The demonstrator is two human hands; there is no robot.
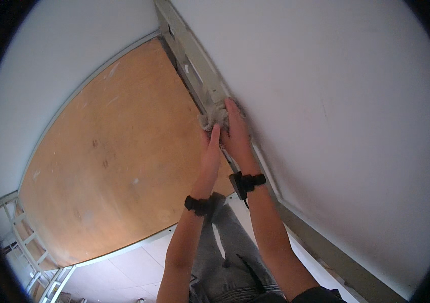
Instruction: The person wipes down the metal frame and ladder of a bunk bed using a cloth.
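Note:
A crumpled greyish cloth (212, 118) lies against a beige metal bed rail (196, 57) beside the wall. My right hand (237, 132) holds the cloth from the wall side, with its fingers stretched along the rail's top. My left hand (211, 147) grips the cloth's near edge from the board side. Part of both hands' fingers is hidden by the cloth and the rail. To the left of the rail spreads a plywood bed board (124, 151) with scuffs and pale marks. Each wrist wears a black strap; the right one carries a small black box (238, 185).
A white wall (336, 113) rises close on the right, and another wall (78, 41) borders the board's far side. White metal ladder bars (29, 238) stand at lower left. Pale floor tiles (124, 269) show below the board's near edge, beside my grey trousers (234, 242).

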